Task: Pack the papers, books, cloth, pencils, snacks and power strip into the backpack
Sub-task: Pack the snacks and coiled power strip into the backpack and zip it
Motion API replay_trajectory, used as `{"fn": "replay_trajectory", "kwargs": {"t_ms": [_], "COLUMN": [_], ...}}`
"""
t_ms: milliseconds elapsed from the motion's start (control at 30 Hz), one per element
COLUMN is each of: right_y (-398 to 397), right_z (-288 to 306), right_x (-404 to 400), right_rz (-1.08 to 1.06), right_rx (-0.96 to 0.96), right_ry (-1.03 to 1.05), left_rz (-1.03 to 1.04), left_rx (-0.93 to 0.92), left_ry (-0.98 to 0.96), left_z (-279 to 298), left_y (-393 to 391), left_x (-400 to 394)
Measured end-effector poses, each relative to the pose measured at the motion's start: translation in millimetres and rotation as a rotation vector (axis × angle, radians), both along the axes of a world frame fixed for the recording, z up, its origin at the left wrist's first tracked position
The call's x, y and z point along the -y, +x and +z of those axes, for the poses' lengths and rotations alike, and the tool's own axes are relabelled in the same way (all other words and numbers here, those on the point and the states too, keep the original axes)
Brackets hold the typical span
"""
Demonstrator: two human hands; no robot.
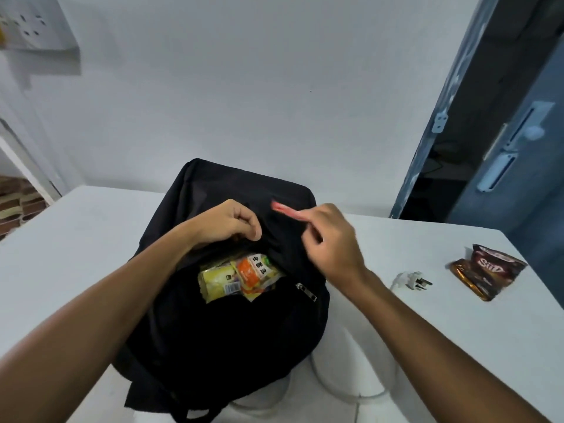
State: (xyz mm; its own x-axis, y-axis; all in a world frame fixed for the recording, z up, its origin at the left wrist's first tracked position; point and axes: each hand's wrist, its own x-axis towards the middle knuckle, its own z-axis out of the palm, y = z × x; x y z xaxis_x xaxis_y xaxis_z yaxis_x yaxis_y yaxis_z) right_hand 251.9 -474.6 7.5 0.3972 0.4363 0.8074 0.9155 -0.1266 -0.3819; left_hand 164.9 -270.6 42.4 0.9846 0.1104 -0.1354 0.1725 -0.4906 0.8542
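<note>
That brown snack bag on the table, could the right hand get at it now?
Probably yes: the brown snack bag lies on bare table with nothing between it and the right hand, though that hand already pinches a blurred red item.

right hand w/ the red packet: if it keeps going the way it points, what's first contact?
Likely the black backpack: the right hand pinches a blurred red packet aimed up-left over the bag's top, near the left hand gripping the opening. Depth is unclear.

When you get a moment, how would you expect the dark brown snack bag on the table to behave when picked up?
The brown snack bag looks crumpled and creased, so probably floppy and light. Its glossy film may be slippery. It lies flat on the table, so rolling seems unlikely.
</note>
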Motion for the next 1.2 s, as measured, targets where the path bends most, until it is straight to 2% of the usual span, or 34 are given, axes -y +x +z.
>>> {"fn": "replay_trajectory", "kwargs": {"t_ms": [100,200,300,400,533,667,767,900,967,1067,1133,1200], "right_y": [-43.2,-72.8,-77.2,-67.2,-65.1,-92.1,-95.3,-94.4,-95.6,-94.5,-98.9,-103.3], "right_z": [15.2,5.7,-20.3,-33.2,-45.6,-35.5,-32.9,-34.5,-27.1,-22.0,-24.4,-30.2], "right_x": [-15.7,-24.1,-26.1,-27.0,-39.1,-55.2,-63.6,-67.2,-66.8,-60.5,-55.9,-52.9], "right_rz": [0.218,0.404,0.353,0.169,-0.177,-0.531,-0.696,-0.639,-0.610,-0.582,-0.590,-0.623], "right_rx": [0.186,0.279,0.543,0.626,0.579,0.396,0.217,0.172,0.291,0.369,0.398,0.349], "right_ry": [0.052,-0.077,-0.193,-0.300,-0.487,-0.690,-0.766,-0.754,-0.711,-0.644,-0.679,-0.748], "left_rz": [-0.059,-0.055,-0.044,-0.051,-0.073,-0.143,-0.186,-0.118,-0.080,-0.063,-0.067,-0.083], "left_rx": [0.031,0.032,0.040,0.039,0.060,0.103,0.123,0.118,0.110,0.105,0.105,0.100], "left_ry": [0.007,-0.056,-0.102,-0.158,-0.290,-0.336,-0.313,-0.287,-0.301,-0.305,-0.284,-0.265], "left_z": [2.8,-0.5,-3.6,-4.7,-6.7,-1.8,3.0,-6.4,-8.8,-9.1,-10.8,-11.2], "left_y": [-1.9,-1.6,2.1,4.2,1.5,-1.8,-3.7,-5.3,-5.4,-3.8,-2.3,-2.4], "left_x": [0.6,-4.1,-7.2,-9.2,-11.5,-8.8,-6.2,-10.3,-15.3,-17.1,-15.2,-13.7]}}
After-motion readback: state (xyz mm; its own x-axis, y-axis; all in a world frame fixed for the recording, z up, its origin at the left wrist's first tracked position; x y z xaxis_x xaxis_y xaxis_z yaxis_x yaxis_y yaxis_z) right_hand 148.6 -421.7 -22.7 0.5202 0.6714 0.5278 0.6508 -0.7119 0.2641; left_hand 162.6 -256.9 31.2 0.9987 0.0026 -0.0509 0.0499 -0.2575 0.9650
